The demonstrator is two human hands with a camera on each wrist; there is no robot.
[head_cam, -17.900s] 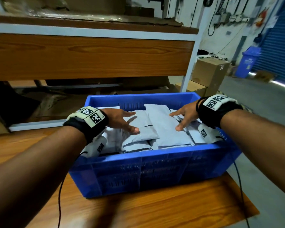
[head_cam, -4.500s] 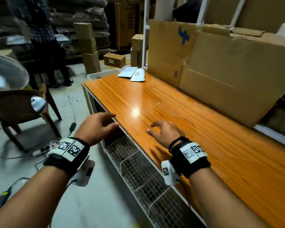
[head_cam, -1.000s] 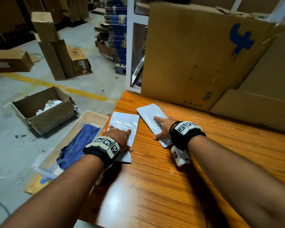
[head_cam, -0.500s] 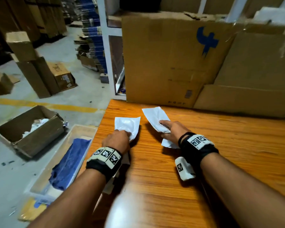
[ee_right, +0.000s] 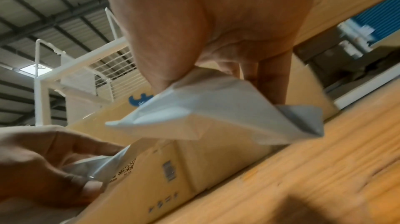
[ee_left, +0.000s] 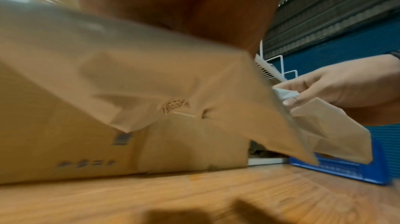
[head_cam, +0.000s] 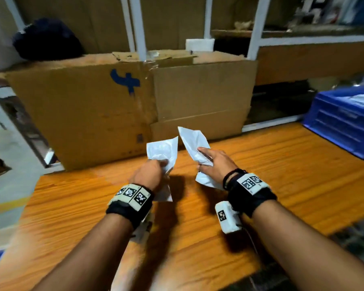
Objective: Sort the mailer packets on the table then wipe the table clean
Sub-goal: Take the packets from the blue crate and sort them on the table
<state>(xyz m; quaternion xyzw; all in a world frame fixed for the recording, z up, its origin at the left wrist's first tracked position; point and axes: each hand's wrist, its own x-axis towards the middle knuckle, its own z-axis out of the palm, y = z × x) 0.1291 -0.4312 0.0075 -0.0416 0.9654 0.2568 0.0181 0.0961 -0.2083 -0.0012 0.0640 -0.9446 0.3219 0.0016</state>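
Observation:
Two white mailer packets are held above the wooden table (head_cam: pixel 292 177). My left hand (head_cam: pixel 159 165) grips the left packet (head_cam: pixel 163 149) by its lower part, fingers curled round it. My right hand (head_cam: pixel 202 161) pinches the right packet (head_cam: pixel 192 139), thumb under and fingers on top. Seen from the right wrist, that packet (ee_right: pixel 216 114) hangs creased from the thumb and fingers, and the left hand (ee_right: pixel 43 157) holds its own packet (ee_right: pixel 108 164) lower left. In the left wrist view the left packet (ee_left: pixel 151 77) fills the frame, blurred; the right hand (ee_left: pixel 346 85) shows beyond it.
Large cardboard boxes (head_cam: pixel 97 110) stand along the back of the table, just behind the packets. A blue crate (head_cam: pixel 345 120) with packets in it sits at the far right. White shelf posts (head_cam: pixel 137 28) rise behind the boxes. The floor drops away at the left.
Both packets have come up off the table in my hands and now sit higher and closer together. My view has swung right, bringing the blue crate into sight.

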